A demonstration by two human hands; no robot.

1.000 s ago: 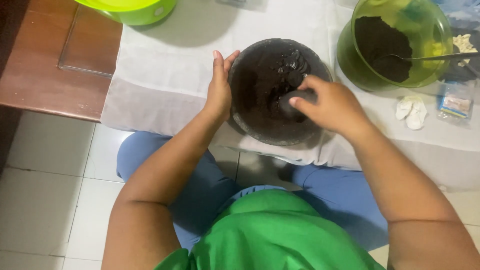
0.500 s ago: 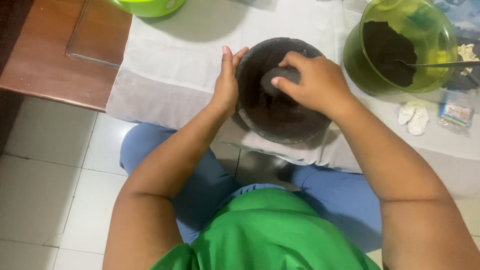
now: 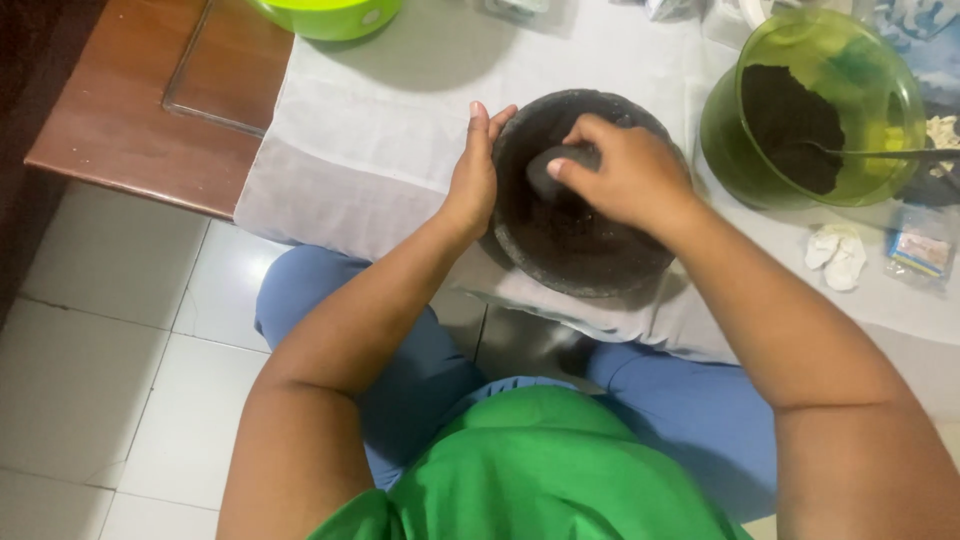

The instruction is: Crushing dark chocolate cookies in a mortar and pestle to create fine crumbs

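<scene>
While the dark stone mortar (image 3: 585, 215) near the table (image 3: 380, 130) edge is braced by the flat left hand (image 3: 473, 180), the pestle (image 3: 552, 168) is gripped inside it by the right hand (image 3: 625, 175), so it's mid-grind, and firm downward pressing is probably called for next.

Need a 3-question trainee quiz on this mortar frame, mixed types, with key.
1. True or false: the left hand grips the pestle.
2. Which hand is inside the mortar? A) left B) right C) neither
3. Fill in: the green bowl at the right holds dark powder and a ____.

Key:
1. False; it rests against the mortar's outer rim, and the right hand grips the pestle.
2. B
3. spoon
</scene>
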